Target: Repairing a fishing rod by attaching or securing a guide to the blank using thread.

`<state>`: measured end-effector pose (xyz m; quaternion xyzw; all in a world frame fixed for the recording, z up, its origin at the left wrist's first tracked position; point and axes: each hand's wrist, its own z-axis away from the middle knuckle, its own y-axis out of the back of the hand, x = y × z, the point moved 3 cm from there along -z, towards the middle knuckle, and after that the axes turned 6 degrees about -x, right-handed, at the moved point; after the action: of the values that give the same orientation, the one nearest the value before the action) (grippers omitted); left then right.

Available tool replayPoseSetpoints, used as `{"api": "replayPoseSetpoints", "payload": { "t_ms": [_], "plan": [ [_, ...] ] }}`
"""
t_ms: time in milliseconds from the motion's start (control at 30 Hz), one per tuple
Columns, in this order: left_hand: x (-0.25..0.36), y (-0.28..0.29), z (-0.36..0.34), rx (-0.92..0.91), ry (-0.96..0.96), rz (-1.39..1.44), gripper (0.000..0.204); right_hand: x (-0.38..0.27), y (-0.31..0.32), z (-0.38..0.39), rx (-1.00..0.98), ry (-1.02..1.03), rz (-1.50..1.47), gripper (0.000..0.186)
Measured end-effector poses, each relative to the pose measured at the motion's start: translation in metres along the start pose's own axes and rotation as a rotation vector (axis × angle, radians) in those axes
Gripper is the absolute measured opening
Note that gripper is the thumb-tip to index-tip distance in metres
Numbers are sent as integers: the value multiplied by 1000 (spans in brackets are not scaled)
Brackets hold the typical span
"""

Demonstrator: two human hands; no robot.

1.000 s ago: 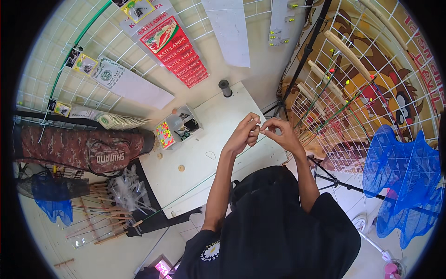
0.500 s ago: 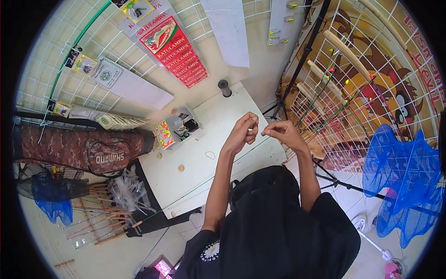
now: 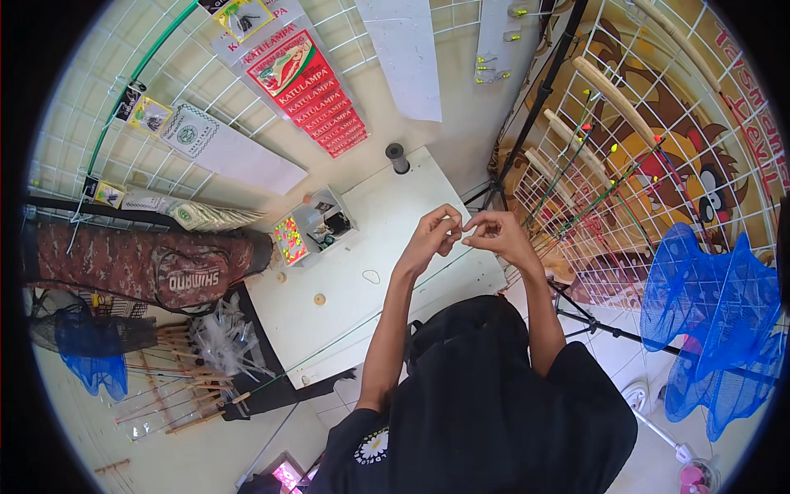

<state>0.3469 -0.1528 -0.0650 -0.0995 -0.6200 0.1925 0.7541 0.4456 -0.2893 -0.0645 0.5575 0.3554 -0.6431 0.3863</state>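
Both of my hands are raised over the far right part of the white table [image 3: 387,210], fingertips almost meeting. My left hand [image 3: 436,236] has its fingers curled, thumb and forefinger pinched together. Facing it, my right hand [image 3: 504,236] pinches thumb and forefinger too, the other fingers bent. Whatever lies between the fingertips is too fine to make out. A thin green fishing rod [image 3: 346,331] slants across the table's near side, from a wooden handle at lower left up toward my hands, passing behind my left forearm. Whether its tip reaches my fingers cannot be told.
On the table stand a white divided box [image 3: 336,221], a dark grey cylinder [image 3: 398,158], small tan rings [image 3: 320,299] and a thin loop [image 3: 372,277]. A camouflage rod bag [image 3: 156,267] lies left. Wire racks with rods and blue mesh nets [image 3: 699,321] rise right.
My hands have come closer together, and the left fingers have loosened from a tighter curl into a pinch near the right fingertips. The things on the table stay put.
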Motion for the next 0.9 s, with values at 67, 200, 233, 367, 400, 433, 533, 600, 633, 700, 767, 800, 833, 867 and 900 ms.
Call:
{"api": "replayPoseSetpoints", "payload": {
  "t_ms": [67, 200, 233, 367, 400, 433, 533, 600, 633, 700, 767, 800, 833, 867, 900],
  "plan": [
    [-3, 1, 0, -1, -4, -33, 14, 0, 0, 0, 105, 38, 336, 14],
    [-4, 0, -2, 64, -48, -36, 22, -3, -6, 0, 259, 122, 316, 15],
    [-4, -1, -3, 136, -39, 2, 20, -6, -7, 2, 323, 130, 323, 14],
    [3, -5, -4, 203, -27, 44, 25, -9, -16, 5, 506, 304, 363, 13],
    [5, -6, -4, 192, 2, -58, 23, -9, -17, 5, 505, 304, 362, 13],
    [6, -8, -4, 179, 31, -160, 23, -10, -18, 6, 526, 338, 396, 14],
    [4, -7, -4, 135, 51, -232, 22, -10, -19, 7, 540, 398, 462, 17],
    [4, -5, -4, 122, 35, -196, 22, -11, -19, 9, 532, 424, 495, 19],
    [5, -4, -4, 108, 20, -160, 22, -10, -18, 10, 535, 408, 494, 19],
    [8, -3, -3, 103, 26, -149, 21, -12, -18, 10, 542, 392, 479, 21],
    [9, -2, -2, 88, 20, -110, 18, -12, -17, 10, 542, 403, 460, 20],
    [9, 0, -1, 88, 19, -111, 18, -13, -17, 10, 543, 414, 441, 20],
    [9, 1, 0, 91, 11, -113, 17, -14, -18, 10, 543, 416, 441, 20],
    [8, 3, 0, 95, 4, -113, 16, -15, -18, 11, 542, 409, 420, 18],
    [8, 4, 0, 123, -2, -139, 14, -17, -18, 11, 542, 403, 400, 17]
  ]
}}
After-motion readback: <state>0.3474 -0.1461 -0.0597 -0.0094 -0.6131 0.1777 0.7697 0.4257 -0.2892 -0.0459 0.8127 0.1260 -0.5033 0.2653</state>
